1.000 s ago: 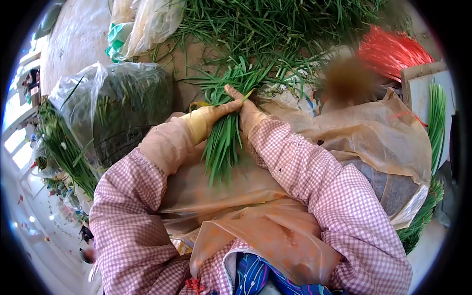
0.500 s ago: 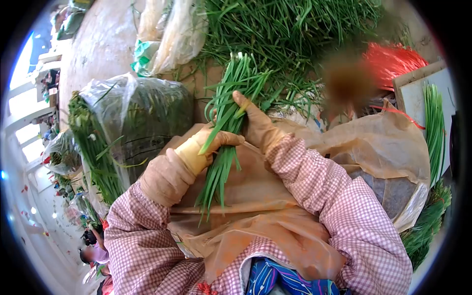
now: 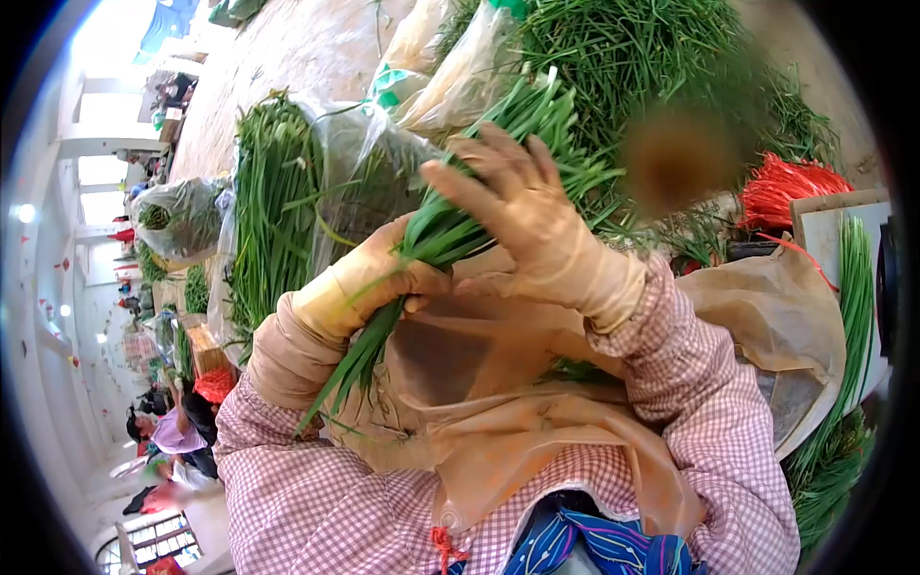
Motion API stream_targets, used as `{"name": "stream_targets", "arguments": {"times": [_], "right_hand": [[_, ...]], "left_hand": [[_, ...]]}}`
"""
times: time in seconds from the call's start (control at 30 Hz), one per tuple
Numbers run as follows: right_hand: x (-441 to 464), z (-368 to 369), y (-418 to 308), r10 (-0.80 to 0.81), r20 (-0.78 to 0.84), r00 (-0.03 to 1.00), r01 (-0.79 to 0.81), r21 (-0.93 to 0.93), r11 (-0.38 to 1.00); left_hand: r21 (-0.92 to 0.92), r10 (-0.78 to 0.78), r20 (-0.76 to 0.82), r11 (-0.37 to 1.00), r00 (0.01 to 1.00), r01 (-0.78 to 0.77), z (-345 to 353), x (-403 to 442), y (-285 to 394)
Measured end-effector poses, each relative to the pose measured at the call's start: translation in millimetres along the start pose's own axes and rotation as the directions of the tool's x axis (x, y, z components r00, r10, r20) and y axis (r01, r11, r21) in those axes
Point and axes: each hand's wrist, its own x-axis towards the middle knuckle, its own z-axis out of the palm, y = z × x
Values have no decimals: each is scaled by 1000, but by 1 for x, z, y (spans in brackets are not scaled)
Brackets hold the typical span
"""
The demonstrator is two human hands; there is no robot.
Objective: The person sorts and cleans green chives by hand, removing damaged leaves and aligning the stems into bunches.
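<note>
My left hand, in a yellowish glove, is wrapped around the lower part of a bunch of garlic chives. The pale cut ends point up toward the far pile, and the green leaf tips hang down over my left forearm side. My right hand, gloved too, is spread with fingers apart over the bunch's right side. Whether its palm touches the leaves I cannot tell. Beneath both hands lies a brown plastic apron across my lap.
A large heap of loose chives lies ahead. Plastic-wrapped chives stand at the left. Red plastic string and a pale board with a chive bundle are at the right. A person sits in the left background.
My right hand has come off its grip and spread its fingers. The bunch now leans more to the right at its top and looks fuller. The head view has shifted.
</note>
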Motion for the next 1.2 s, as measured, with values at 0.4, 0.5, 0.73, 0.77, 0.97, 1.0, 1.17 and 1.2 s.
{"name": "stream_targets", "arguments": {"times": [0.4, 0.5, 0.73, 0.77, 0.97, 1.0, 1.17, 1.2], "right_hand": [[2, 12, -23, 220, 76, 973, -169, 880, 444], [9, -13, 11, 543, 300, 784, -292, 951, -103], [1, -56, 94, 460, -246, 853, -294, 501, 814], [-5, -58, 91, 231, -220, 948, -147, 341, 929], [-14, 23, -83, -432, 204, 878, 425, 81, 902], [-16, 34, -90, -462, 157, 873, 454, 83, 887], [-15, 8, -90, 138, 417, 899, -433, 893, 120], [-14, 0, -80, 237, 369, 898, -342, 928, -148]], "left_hand": [[-147, -137, 30, 979, 990, 140, -21, -65, -57], [-342, -120, -5, 933, 993, 111, -25, -76, -82], [-484, -46, 67, 872, 997, 72, -23, -82, -104], [-495, -43, 61, 866, 997, 67, -20, -81, -101], [-334, 4, 93, 942, 996, 28, -18, -75, -108], [-310, -16, -9, 951, 1000, 12, -9, -82, -99], [-388, -52, -34, 921, 998, 35, -6, -94, -104], [-372, -36, 13, 928, 999, 39, -11, -93, -112]]}}
